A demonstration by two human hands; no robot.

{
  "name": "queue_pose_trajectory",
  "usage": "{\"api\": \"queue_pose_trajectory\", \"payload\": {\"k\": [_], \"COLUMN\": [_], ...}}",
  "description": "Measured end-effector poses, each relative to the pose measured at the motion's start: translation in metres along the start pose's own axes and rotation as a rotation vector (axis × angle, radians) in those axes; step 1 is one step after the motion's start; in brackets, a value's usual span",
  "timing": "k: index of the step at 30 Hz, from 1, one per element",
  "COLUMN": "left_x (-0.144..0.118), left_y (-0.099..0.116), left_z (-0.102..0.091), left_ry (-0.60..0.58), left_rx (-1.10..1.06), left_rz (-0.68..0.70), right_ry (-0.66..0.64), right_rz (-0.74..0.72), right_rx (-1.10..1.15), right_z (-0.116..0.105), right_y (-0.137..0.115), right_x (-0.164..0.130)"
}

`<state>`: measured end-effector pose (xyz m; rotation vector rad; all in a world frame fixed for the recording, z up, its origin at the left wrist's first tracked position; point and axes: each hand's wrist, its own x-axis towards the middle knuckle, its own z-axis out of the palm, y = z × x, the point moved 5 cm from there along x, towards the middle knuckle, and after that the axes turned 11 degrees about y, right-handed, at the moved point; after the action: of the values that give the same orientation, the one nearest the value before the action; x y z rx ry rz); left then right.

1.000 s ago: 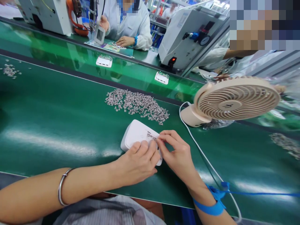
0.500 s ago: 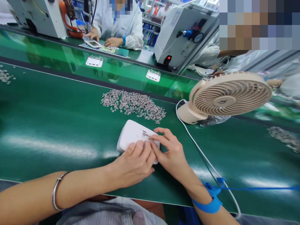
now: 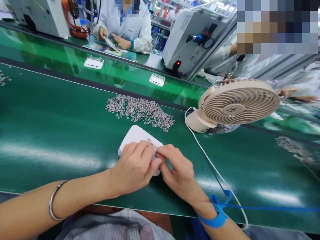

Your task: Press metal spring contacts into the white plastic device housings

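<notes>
1. Both hands have slid toward the person since a second ago: the left hand (image 3: 133, 166) now lies over more of the white casing (image 3: 133, 137), and the fingertips of the two hands meet at its right end, where earlier they sat a little apart over the casing's top.
2. Near edge first: the left hand rests curled on the casing, fingers closed down on it and pinning it to the green tabletop (image 3: 50, 133). A metal bangle (image 3: 53, 203) circles that forearm.
3. Right hand (image 3: 178, 173): thumb and forefinger are pinched together on something tiny and metallic at the casing's right edge; whether it is one of the loose clips I cannot tell, the fingers cover it. A blue wrist strap (image 3: 215, 216) sits on this wrist.
4. My read: the fitting step is in hand, a small part being pressed into the casing. What comes next calls for a steady left-hand hold and a fine, straight push from the right fingertips.
5. Just beyond the casing lies a heap of small metal parts (image 3: 140, 111), within easy reach.
6. To the right, a beige desk fan (image 3: 237, 105) stands tilted on the tabletop, its white cable (image 3: 215, 170) running down past the right wrist.
7. Further out, two white units (image 3: 93, 62) ride the bright green conveyor belt (image 3: 50, 50).
8. Far side: a co-worker in a white coat (image 3: 135, 23) handles a flat part beside grey machines (image 3: 190, 36).
</notes>
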<state>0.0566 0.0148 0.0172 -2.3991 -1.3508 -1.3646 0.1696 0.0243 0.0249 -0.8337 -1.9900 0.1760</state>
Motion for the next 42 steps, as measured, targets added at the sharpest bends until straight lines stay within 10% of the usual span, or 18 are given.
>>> {"api": "queue_pose_trajectory", "payload": {"k": [22,42], "left_x": [-0.009,-0.021], "left_y": [0.009,0.017], "left_z": [0.006,0.012], "left_ry": [0.017,-0.114], "left_rx": [0.261,0.371], "left_rz": [0.171,0.287], "right_ry": [0.06,0.005], "right_rz": [0.251,0.166], "right_rx": [-0.023,-0.211], "right_z": [-0.003,0.006], "right_y": [0.03,0.028], "right_x": [-0.002,0.003]}}
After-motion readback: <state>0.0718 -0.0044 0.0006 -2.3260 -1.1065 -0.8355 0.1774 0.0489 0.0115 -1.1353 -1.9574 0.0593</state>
